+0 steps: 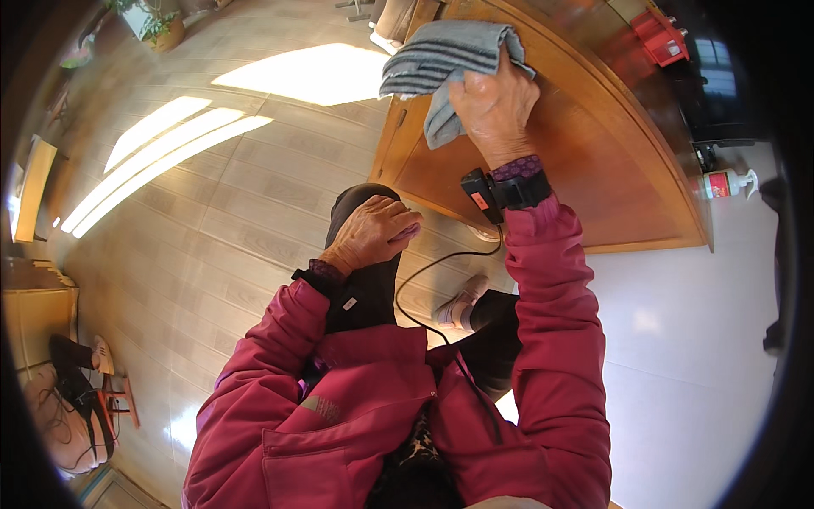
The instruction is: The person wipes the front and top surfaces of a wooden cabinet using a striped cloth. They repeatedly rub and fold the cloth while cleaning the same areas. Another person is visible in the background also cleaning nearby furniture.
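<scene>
My right hand [496,108] grips a folded grey-blue cloth [445,54] with dark stripes. The cloth lies against the upper part of a varnished wooden cabinet panel [509,191], and one end hangs below my fingers. On my left knee, over dark trousers [362,292], my left hand [375,232] rests with its fingers curled. Something small and purplish shows at its fingertips, too hidden to name. A black strap with a small black device [480,194] sits at my right wrist, and a cable [407,273] runs from it to my jacket.
A pump bottle [725,184] and a red container [661,38] are at the right, beyond the cabinet edge. A potted plant [162,32] stands far left on the wood-look floor [191,273]. Another person's leg [71,350] shows lower left, by a small red stool [121,401].
</scene>
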The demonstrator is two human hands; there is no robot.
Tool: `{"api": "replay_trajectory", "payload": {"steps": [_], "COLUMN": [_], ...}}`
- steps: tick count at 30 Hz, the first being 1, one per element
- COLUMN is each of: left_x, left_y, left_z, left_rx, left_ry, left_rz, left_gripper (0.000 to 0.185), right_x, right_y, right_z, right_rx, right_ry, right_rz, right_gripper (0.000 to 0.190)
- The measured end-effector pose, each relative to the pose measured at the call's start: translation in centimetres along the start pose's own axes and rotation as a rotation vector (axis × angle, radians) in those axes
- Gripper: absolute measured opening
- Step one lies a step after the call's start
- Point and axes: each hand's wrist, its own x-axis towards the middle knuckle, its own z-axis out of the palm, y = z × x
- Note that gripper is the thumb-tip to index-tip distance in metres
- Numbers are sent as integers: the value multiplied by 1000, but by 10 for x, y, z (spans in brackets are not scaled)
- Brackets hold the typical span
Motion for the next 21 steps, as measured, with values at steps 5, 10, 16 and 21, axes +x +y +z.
{"api": "replay_trajectory", "payload": {"steps": [5, 10, 16, 21], "left_x": [2, 4, 6, 10], "left_y": [0, 2, 3, 5], "left_z": [0, -1, -3, -3], "left_rx": [1, 38, 42, 56], "left_ry": [-35, -4, -26, -39], "left_rz": [-17, -13, -47, -43], "left_gripper": [17, 18, 21, 19], "right_x": [-45, -118, -196, -210], "right_y": [-5, -7, -3, -1], "right_z": [29, 58, 82, 80], "right_rx": [38, 16, 103, 98], "right_ry": [-212, -522, -696, -748], "right_rz": [86, 29, 21, 188], "right_gripper": [18, 14, 13, 13]}}
